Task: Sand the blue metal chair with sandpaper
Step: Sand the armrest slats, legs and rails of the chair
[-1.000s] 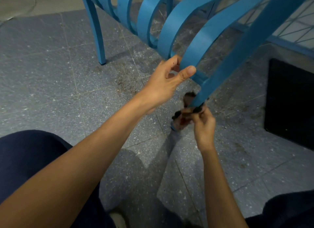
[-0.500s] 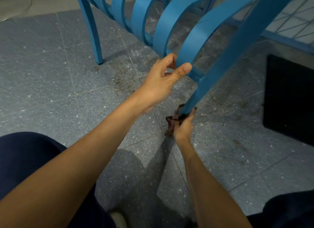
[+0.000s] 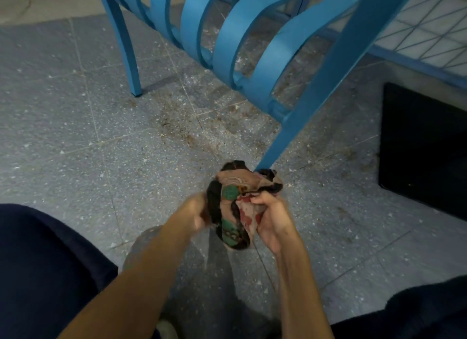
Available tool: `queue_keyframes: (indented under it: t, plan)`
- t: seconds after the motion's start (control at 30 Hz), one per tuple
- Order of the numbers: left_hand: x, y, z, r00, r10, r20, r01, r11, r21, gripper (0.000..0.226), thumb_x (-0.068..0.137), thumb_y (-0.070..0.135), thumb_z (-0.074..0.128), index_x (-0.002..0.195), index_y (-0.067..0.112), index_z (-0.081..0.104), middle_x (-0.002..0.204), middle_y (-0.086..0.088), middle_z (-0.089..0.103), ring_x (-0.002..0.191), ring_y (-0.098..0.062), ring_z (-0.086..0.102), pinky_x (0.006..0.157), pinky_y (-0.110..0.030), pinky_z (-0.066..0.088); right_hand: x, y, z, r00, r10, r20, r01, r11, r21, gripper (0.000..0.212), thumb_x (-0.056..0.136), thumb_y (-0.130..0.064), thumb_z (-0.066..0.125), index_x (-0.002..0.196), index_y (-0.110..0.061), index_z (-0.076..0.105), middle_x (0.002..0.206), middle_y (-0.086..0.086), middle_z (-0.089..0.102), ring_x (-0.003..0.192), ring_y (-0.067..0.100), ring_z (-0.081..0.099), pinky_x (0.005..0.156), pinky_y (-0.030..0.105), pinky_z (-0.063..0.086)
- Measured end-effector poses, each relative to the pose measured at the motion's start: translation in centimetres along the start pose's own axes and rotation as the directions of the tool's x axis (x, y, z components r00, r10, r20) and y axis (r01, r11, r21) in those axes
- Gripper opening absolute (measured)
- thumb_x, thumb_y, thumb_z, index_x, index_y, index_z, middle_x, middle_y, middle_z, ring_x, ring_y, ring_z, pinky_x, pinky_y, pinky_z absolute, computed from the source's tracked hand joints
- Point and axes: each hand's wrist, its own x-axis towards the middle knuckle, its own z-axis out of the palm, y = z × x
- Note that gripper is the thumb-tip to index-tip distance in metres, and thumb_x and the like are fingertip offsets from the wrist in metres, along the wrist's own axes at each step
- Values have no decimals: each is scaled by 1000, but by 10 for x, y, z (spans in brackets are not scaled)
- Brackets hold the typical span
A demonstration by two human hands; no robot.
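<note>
The blue metal chair point(image 3: 255, 30) stands ahead of me, its curved slats filling the top of the view. Its near leg point(image 3: 316, 86) slants down to the floor. A crumpled sheet of sandpaper point(image 3: 236, 202), brown-backed with green and red print, sits just below the foot of that leg. My right hand point(image 3: 271, 218) grips its right side with curled fingers. My left hand point(image 3: 194, 213), blurred by motion, holds its left edge. The foot of the leg is hidden behind the sandpaper.
Grey speckled floor tiles point(image 3: 75, 141) carry brown sanding dust point(image 3: 192, 134) under the chair. A black mat point(image 3: 424, 146) lies at the right. A second chair leg point(image 3: 126, 50) stands at the upper left. My dark-trousered knees point(image 3: 45, 270) frame the bottom corners.
My left hand has let go of the chair slat and come down to the sandpaper. Both hands now hold the sheet, pulled slightly back from the leg.
</note>
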Motion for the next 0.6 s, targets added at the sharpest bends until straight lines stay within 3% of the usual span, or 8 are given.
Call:
queue_keyframes:
  t: [0.03, 0.1, 0.17, 0.27, 0.37, 0.47, 0.53, 0.6]
  plan:
    - [9, -16, 6, 995, 38, 93, -26, 992, -127, 39, 98, 27, 41, 104, -3, 65, 115, -28, 57, 98, -35, 64, 87, -46, 53, 0, -2, 2, 999, 23, 44, -22, 999, -31, 35, 81, 6, 43, 111, -2, 59, 87, 13, 69, 74, 21, 67, 64, 28, 57]
    - [-6, -29, 21, 982, 72, 175, -10, 942, -334, 55, 103, 32, 25, 101, 2, 72, 113, -23, 64, 102, -31, 65, 89, -40, 54, 2, -9, 10, 994, 58, 96, -41, 984, -171, 34, 82, 5, 45, 112, -5, 59, 94, 13, 69, 85, 23, 68, 75, 33, 57]
    - [-25, -26, 29, 866, 283, 411, -20, 843, -537, 50, 103, 22, 23, 117, -5, 63, 122, -25, 60, 113, -32, 60, 97, -40, 48, 4, -17, 15, 994, 40, 101, 10, 890, -456, 28, 83, -1, 53, 106, -15, 61, 105, 11, 69, 99, 25, 66, 86, 41, 55]
    - [-39, -16, 23, 805, 504, 314, -181, 712, -679, 60, 101, 37, 20, 137, -6, 40, 137, -31, 44, 126, -39, 47, 109, -46, 31, 0, -32, 17, 996, -19, 89, 77, 696, -714, 27, 83, -8, 61, 109, -13, 57, 105, 12, 67, 91, 22, 67, 85, 48, 56]
    - [-57, 23, 25, 832, 539, 131, -345, 689, -637, 48, 93, 34, 46, 116, -4, 63, 123, -26, 60, 111, -31, 61, 98, -39, 46, -7, -49, 12, 995, -57, 81, 99, 606, -790, 33, 86, -9, 61, 118, -10, 55, 96, 10, 61, 79, 15, 61, 80, 38, 55]
    - [-60, 64, 33, 893, 447, 47, -340, 740, -581, 44, 102, 14, 27, 79, 6, 64, 91, -27, 67, 58, -18, 67, 48, -26, 54, -12, -70, -2, 986, -162, 40, 129, 592, -795, 30, 87, -9, 58, 117, -13, 60, 91, 2, 60, 80, 12, 58, 76, 32, 54]
    - [-59, 77, 61, 896, 444, 26, -380, 793, -476, 42, 104, 12, 18, 83, 5, 53, 73, -14, 62, 55, -16, 59, 45, -22, 51, -12, -84, -9, 958, -287, -8, 173, 599, -782, 32, 87, -10, 56, 119, -13, 59, 89, 2, 62, 81, 16, 60, 78, 39, 55]
    - [-60, 75, 98, 951, 309, 14, -288, 900, -328, 41, 104, 29, 21, 114, 8, 54, 76, 1, 52, 63, -11, 51, 55, -24, 49, -12, -98, -8, 901, -433, -11, 250, 540, -803, 36, 83, -14, 54, 119, -19, 57, 85, -2, 63, 84, 19, 63, 83, 48, 55]
